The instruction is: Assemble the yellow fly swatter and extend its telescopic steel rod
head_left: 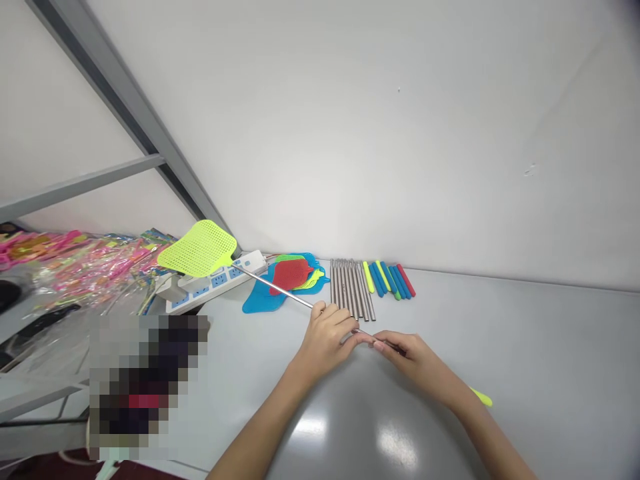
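Note:
A fly swatter with a lime-green mesh head (199, 249) points up and to the left, on a thin steel handle (280, 289). My left hand (325, 340) wraps around that handle. My right hand (407, 355) pinches it a little further along, with its fingertips close to those of my left hand. A lime-green grip (483, 397) shows past my right forearm, in line with the handle. The stretch of handle between it and my right hand is hidden.
Beyond my hands lie a row of steel rods (353, 290), several coloured plastic grips (389, 279) and a pile of blue, red and green swatter heads (289, 280). A white power strip (213, 281) sits under the green head. Pink items in clear plastic (85, 270) lie at left, near a pixelated patch (145, 387).

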A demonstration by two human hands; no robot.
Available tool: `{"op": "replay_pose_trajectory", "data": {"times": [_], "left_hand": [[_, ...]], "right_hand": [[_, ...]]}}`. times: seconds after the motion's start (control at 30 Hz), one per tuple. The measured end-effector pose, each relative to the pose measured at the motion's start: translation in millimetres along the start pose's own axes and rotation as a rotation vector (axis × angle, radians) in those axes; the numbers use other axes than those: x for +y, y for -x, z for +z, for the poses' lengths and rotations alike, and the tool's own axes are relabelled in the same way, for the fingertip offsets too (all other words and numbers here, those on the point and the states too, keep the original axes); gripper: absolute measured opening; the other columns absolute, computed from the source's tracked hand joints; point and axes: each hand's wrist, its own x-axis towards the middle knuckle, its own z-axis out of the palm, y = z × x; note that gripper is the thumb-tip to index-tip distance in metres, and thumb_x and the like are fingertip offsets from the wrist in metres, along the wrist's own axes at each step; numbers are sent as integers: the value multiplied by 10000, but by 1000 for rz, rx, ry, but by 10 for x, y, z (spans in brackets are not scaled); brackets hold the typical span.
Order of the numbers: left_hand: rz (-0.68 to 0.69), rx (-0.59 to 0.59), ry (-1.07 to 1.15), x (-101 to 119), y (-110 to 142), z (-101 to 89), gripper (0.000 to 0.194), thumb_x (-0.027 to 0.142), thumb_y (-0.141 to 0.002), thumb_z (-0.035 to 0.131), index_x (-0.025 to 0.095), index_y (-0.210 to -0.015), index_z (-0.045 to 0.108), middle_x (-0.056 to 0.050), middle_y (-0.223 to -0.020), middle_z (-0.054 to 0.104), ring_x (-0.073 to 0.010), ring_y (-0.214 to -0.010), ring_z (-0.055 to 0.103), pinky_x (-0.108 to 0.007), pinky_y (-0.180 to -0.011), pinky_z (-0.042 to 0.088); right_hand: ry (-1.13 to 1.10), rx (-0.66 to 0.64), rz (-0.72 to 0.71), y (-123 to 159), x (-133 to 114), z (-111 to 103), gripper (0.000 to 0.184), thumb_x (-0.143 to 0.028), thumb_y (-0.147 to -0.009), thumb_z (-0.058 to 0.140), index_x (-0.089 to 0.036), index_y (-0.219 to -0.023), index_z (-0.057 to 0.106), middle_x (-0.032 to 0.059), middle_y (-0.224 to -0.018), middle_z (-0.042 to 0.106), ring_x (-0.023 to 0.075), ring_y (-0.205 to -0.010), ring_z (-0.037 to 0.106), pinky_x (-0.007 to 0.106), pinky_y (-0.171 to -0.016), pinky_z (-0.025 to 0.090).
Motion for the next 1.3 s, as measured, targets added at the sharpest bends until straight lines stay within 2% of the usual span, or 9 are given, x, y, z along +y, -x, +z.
{"op": "replay_pose_trajectory", "data": {"times": [0.17, 0.33, 0.53, 0.73, 0.83, 0.93, 1.07, 1.3], "left_hand": [[-9, -56, 42, -38, 14, -27, 185, 340, -778, 538, 187, -677, 565, 27, -627, 536, -117, -661, 429, -312, -734, 244], [5, -27, 48, -38, 15, -61, 190, 327, -771, 547, 183, -647, 546, 33, -598, 518, -113, -643, 417, -307, -718, 240], [15, -31, 57, -14, 29, -70, 182, 310, -779, 537, 183, -649, 539, 39, -582, 508, -106, -630, 405, -302, -703, 227], [-11, -28, 71, 7, 36, -26, 268, 388, -780, 525, 176, -616, 534, 36, -560, 494, -105, -613, 388, -307, -700, 222], [-39, -46, 72, 24, 36, -3, 254, 375, -782, 527, 177, -624, 540, 34, -580, 507, -106, -625, 393, -312, -712, 222], [-55, -65, 69, 60, 35, 18, 234, 363, -786, 525, 177, -645, 547, 29, -614, 517, -108, -641, 395, -315, -719, 227], [-55, -42, 61, 111, 26, 27, 207, 331, -786, 528, 178, -648, 543, 25, -619, 514, -108, -628, 375, -304, -691, 236], [-62, -77, 57, 163, 27, -3, 228, 364, -780, 527, 177, -651, 544, 21, -622, 501, -107, -620, 363, -294, -676, 246]], "right_hand": [[-257, -176, 173, 23, 53, -33, 424, -530, -818, 337, -163, -815, 550, -42, -574, 295, 68, -510, 240, 216, -473, 199], [-414, -249, 218, 17, 44, -50, 406, -527, -801, 388, -145, -766, 520, -45, -586, 246, 64, -525, 212, 214, -467, 167], [-281, -160, 150, 22, 72, 11, 393, -522, -803, 386, -160, -657, 438, -61, -522, 179, 55, -477, 167, 216, -447, 135], [-205, -123, 173, 34, 59, 14, 410, -529, -797, 384, -165, -731, 560, -52, -533, 160, 64, -481, 164, 220, -450, 138], [-176, -113, 199, 27, 60, 8, 448, -546, -800, 352, -162, -754, 579, -43, -537, 249, 69, -487, 216, 221, -460, 171], [-169, -109, 161, 18, 74, 6, 461, -537, -811, 326, -152, -727, 565, -21, -576, 355, 80, -516, 281, 226, -493, 229], [-152, -62, 92, 30, 69, 18, 411, -512, -821, 329, -172, -772, 555, -33, -577, 269, 87, -537, 223, 226, -499, 204], [-142, -31, 33, 55, 11, 42, 387, -482, -832, 332, -176, -729, 545, -24, -599, 278, 93, -574, 222, 231, -523, 203]]}}
